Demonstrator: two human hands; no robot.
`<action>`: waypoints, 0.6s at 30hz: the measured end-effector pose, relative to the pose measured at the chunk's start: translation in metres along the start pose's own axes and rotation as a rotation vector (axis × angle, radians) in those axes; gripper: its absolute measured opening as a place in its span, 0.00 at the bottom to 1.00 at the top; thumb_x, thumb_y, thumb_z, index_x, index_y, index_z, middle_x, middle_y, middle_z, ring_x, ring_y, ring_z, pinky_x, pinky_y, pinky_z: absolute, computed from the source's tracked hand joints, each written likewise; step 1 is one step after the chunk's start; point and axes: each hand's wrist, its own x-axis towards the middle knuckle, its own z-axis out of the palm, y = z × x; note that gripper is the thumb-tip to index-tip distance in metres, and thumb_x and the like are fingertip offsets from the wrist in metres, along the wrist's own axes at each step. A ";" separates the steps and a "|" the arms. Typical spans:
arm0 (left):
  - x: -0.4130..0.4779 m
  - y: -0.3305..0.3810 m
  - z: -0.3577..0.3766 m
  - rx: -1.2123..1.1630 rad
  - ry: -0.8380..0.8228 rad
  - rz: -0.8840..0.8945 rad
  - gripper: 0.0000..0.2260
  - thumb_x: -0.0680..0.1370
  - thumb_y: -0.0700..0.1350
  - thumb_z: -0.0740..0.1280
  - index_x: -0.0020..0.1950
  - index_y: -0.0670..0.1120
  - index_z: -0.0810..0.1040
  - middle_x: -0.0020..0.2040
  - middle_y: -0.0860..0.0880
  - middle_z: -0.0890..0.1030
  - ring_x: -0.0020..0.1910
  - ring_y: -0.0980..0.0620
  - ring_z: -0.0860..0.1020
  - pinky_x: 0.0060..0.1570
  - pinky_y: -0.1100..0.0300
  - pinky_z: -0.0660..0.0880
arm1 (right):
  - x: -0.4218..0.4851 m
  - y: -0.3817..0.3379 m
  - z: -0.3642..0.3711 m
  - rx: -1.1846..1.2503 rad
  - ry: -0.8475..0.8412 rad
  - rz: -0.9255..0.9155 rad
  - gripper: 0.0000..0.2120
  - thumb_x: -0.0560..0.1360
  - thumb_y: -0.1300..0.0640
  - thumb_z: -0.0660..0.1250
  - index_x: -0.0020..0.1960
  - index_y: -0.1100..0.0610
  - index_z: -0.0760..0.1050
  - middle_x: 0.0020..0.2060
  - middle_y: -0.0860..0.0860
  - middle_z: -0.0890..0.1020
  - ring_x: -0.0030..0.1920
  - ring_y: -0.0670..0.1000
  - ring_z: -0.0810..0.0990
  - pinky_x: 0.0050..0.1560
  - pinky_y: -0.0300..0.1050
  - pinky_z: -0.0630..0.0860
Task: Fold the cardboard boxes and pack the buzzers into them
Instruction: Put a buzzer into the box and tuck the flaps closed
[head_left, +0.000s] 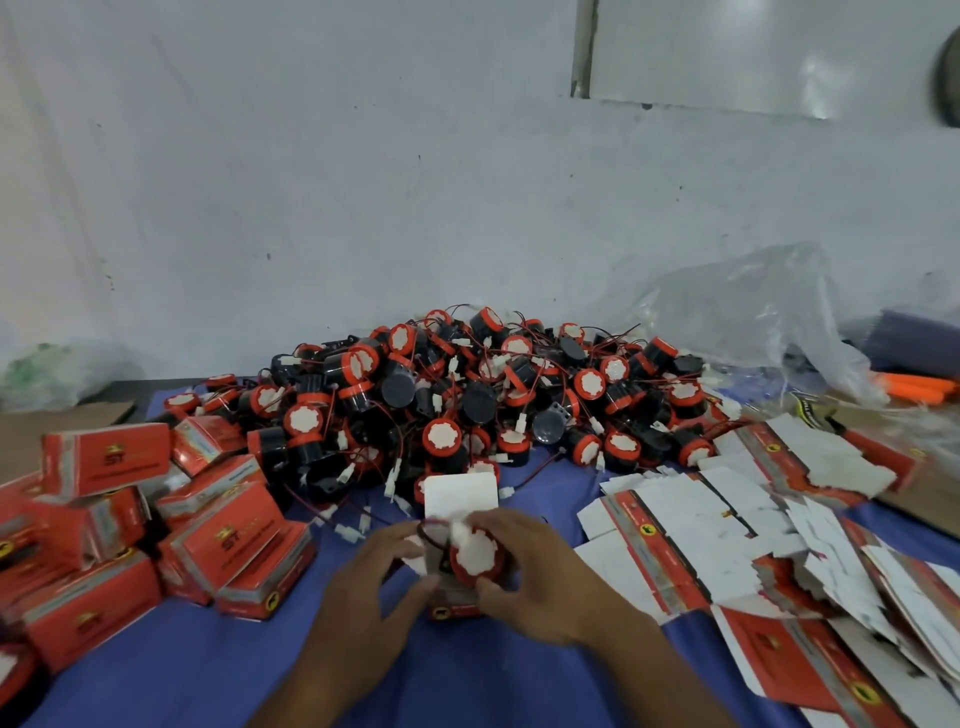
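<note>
In the lower middle of the frame, both hands meet over one small red carton (453, 611) standing on the blue cloth (208, 675). Its white lid flap (460, 494) is tipped back toward the pile, so the mouth is open. The left hand (371, 566) curls round the carton's left side, apparently to steady it and keep the walls square. The right hand (535, 571) pinches a red-capped buzzer (475, 553) between fingers and thumb right at that mouth. The buzzer sits white face up, partly in the carton by the look of it, with its thin lead bunched at the upper left edge. How deep it sits cannot be told.

The layout reads as a work line. The heap of loose buzzers (467, 395) lies in the centre of the frame just beyond the hands, within easy reach. Flat unfolded cartons (727, 525) fan out at the right, white insides up, ready to be taken one at a time. Closed, filled boxes (104, 525) stack up at the left, out of the way. A crumpled clear plastic bag (753, 312) slumps at the upper right against the wall.

My judgement is that this is the packing step for one box — the lead needs tucking in before the flap can close.
</note>
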 end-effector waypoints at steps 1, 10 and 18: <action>0.000 0.001 0.000 0.019 0.040 0.006 0.05 0.77 0.58 0.66 0.53 0.64 0.76 0.59 0.67 0.76 0.60 0.66 0.74 0.57 0.64 0.72 | 0.001 0.002 0.002 -0.073 0.002 -0.013 0.19 0.73 0.45 0.66 0.63 0.43 0.72 0.60 0.39 0.70 0.58 0.39 0.69 0.56 0.32 0.70; 0.001 0.004 0.002 0.010 0.088 -0.143 0.14 0.77 0.49 0.69 0.61 0.61 0.75 0.60 0.74 0.71 0.60 0.75 0.68 0.56 0.68 0.68 | 0.000 0.003 0.010 -0.337 -0.008 -0.018 0.24 0.79 0.33 0.56 0.62 0.47 0.79 0.54 0.45 0.75 0.52 0.51 0.70 0.57 0.48 0.67; 0.008 0.002 0.000 0.366 -0.023 0.222 0.15 0.80 0.51 0.58 0.55 0.50 0.83 0.49 0.57 0.79 0.50 0.55 0.72 0.55 0.56 0.67 | 0.003 -0.011 0.015 -0.464 0.005 0.010 0.22 0.83 0.39 0.49 0.60 0.42 0.79 0.48 0.48 0.73 0.50 0.50 0.63 0.50 0.47 0.58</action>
